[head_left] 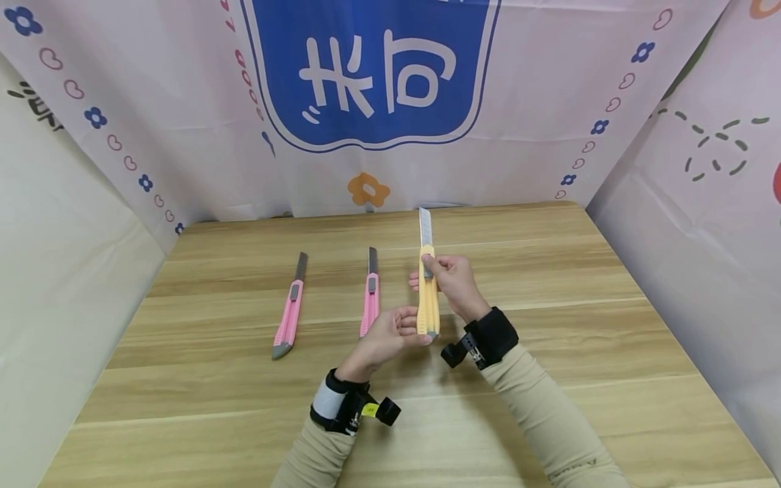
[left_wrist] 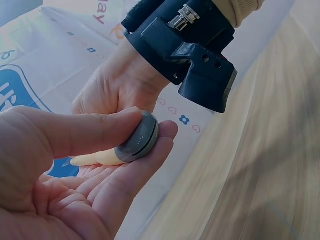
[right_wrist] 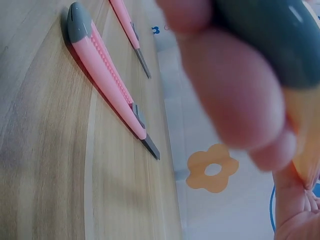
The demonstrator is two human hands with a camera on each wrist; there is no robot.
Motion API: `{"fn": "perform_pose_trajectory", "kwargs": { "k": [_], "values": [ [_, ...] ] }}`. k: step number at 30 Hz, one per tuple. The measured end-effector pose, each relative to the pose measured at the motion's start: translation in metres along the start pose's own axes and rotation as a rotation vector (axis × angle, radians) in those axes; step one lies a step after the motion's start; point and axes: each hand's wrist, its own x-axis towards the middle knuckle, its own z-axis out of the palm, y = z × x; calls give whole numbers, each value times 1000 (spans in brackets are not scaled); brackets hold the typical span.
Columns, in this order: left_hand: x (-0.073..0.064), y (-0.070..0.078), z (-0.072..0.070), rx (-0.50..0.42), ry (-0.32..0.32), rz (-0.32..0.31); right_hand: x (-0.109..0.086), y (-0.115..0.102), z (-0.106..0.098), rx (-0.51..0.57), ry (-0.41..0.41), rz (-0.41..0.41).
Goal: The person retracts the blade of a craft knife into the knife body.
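Both hands hold a yellow utility knife (head_left: pixel 429 308) above the table, its long blade (head_left: pixel 425 227) out and pointing away from me. My right hand (head_left: pixel 456 283) grips the upper body, thumb on the grey slider. At the bottom, my left hand (head_left: pixel 386 335) pinches the grey end cap (left_wrist: pixel 137 140) between thumb and fingers. Two pink utility knives lie to the left with blades out: one at far left (head_left: pixel 289 318), another in the middle (head_left: pixel 371 295), its lower end hidden behind the left hand. The right wrist view shows the nearer pink knife (right_wrist: pixel 107 82) whole.
A wood-grain table (head_left: pixel 201 407) lies under everything. Behind it hangs a printed cloth (head_left: pixel 518 169) with a blue sign, and white cloth walls (head_left: pixel 683 224) flank the sides. Each wrist wears a black strap with a camera mount (head_left: pixel 488 339).
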Motion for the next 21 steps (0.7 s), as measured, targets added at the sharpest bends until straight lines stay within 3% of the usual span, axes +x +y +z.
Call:
{"fn": "perform_pose_trajectory", "kwargs": {
  "k": [21],
  "values": [
    [-2,3,-1,-20,-1,-9,0,0,2,1,6,30]
  ]
}}
